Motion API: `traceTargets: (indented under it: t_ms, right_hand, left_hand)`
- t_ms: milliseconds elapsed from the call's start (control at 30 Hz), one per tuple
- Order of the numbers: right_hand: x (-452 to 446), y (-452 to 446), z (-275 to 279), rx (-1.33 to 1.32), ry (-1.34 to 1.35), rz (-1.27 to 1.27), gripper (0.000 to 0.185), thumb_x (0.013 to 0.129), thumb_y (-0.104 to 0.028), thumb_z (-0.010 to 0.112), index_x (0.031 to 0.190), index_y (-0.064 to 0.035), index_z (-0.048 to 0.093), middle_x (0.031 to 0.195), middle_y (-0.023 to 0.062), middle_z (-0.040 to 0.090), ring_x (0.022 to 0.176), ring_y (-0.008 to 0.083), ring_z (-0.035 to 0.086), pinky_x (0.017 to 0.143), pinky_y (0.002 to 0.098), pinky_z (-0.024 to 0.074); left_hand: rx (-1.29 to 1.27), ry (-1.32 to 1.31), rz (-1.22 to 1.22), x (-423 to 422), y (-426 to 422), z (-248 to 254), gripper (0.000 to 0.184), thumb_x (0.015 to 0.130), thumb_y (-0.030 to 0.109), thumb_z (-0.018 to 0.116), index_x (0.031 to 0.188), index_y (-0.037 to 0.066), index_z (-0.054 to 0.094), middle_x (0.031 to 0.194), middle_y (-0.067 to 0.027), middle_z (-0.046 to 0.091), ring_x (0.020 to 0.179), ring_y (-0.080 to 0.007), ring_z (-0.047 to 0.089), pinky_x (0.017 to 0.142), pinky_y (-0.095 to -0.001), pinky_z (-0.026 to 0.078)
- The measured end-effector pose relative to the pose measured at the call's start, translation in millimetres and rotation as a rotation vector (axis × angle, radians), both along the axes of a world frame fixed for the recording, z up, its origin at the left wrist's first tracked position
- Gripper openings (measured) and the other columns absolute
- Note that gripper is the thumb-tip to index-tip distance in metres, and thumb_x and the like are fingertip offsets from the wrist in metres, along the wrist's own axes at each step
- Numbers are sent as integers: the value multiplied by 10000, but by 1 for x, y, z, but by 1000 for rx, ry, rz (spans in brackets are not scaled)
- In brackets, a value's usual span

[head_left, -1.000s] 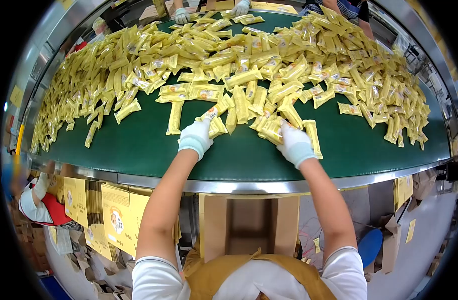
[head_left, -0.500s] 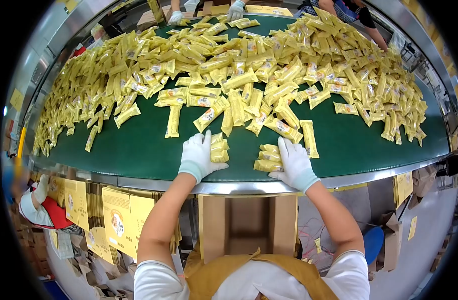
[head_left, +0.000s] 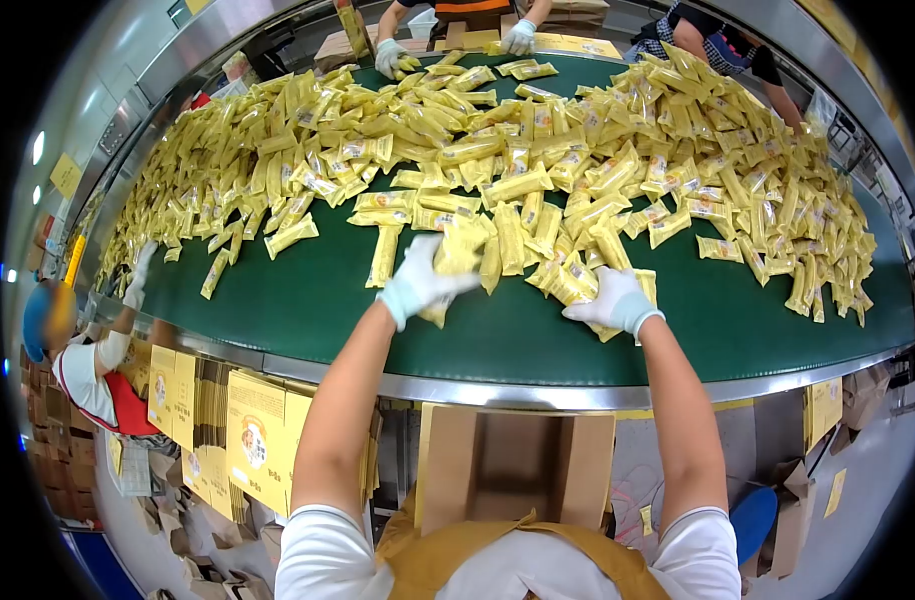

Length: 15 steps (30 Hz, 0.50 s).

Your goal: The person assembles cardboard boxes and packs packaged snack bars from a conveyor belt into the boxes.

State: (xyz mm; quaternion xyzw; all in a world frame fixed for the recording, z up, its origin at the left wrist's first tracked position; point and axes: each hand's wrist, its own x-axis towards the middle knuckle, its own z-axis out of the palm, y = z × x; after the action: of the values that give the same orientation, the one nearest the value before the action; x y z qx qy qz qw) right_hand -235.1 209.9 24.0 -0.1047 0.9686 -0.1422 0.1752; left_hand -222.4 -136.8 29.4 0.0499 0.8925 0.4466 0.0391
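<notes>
My left hand (head_left: 418, 280), in a white glove with a pale green cuff, is closed around several yellow snack packets (head_left: 460, 248). Motion blurs the hand and these packets, so their exact number is unclear. To the right, my right hand (head_left: 620, 300), gloved the same way, grips more yellow snack packets (head_left: 575, 284) between thumb and fingers, low over the green belt (head_left: 498, 345). Loose packets (head_left: 513, 238) lie just beyond both hands, some touching those I hold.
A large heap of packets (head_left: 278, 150) spreads across the belt's far side. Below the metal edge (head_left: 508, 392) stands an open cardboard box (head_left: 448, 465). Flat yellow cartons (head_left: 258, 440) are stacked at left. Co-workers' gloved hands (head_left: 519, 38) and a person (head_left: 88, 365) are around the belt.
Both hands have moved forward from the near edge into the loose packets, with packets in their grip. The view has tilted up slightly, and the person at left now reaches onto the belt.
</notes>
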Motion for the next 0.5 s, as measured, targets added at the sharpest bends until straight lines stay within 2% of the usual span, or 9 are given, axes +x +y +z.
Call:
traceTargets:
  t_ms: [33,133,167,233,333,433,500]
  right_hand:
    - [4,-2,1,41,28,36,963,601,-716,743,1159,63,642,1136,262,647,1172,399,542,1042,413,421]
    - [20,-11,20,171,66,144,932,608,-706,739,1176,26,635,1169,241,624,1162,390,538,1067,397,395]
    - [29,-13,20,219,173,206,924,617,-691,740,1196,19,622,1202,239,605,1157,396,536,1076,413,393]
    - [41,-16,26,224,95,190,891,609,-636,791,1194,10,606,1284,258,530,1180,399,526,1105,428,363]
    - [58,-3,2,-62,84,116,899,602,-583,820,1234,5,570,1346,258,476,1223,420,480,1117,466,331]
    - [73,5,-7,-41,172,159,936,596,-551,831,1288,-2,522,1369,247,453,1232,433,449,1106,477,324]
    - [84,9,-7,7,203,159,1007,603,-551,824,1367,-7,455,1373,240,448,1235,428,444,1087,478,333]
  left_hand:
    - [-110,79,44,-17,2,2,966,628,541,877,1336,-33,556,1265,-237,543,1234,-336,497,1101,-385,386]
    - [-152,-257,-127,-44,20,21,1022,662,530,873,1373,-88,478,1317,-270,512,1122,-324,596,984,-373,490]
    - [-188,-303,-105,-51,25,6,1072,631,538,882,1406,-76,466,1413,-283,467,1222,-340,556,1074,-363,425]
    - [-286,-156,-106,-50,29,-5,1093,642,617,829,1415,-66,468,1415,-276,482,1236,-366,552,1099,-373,406]
    - [-530,-247,-193,-31,30,14,1113,605,747,746,1397,-2,522,1414,-215,522,1312,-354,499,1106,-391,394]
    - [-770,-139,-172,6,25,21,1103,588,772,727,1377,22,546,1368,-190,547,1288,-339,500,1073,-424,397]
    - [-913,-112,-137,33,20,26,1032,603,720,777,1351,47,547,1339,-171,547,1271,-326,517,1080,-424,393]
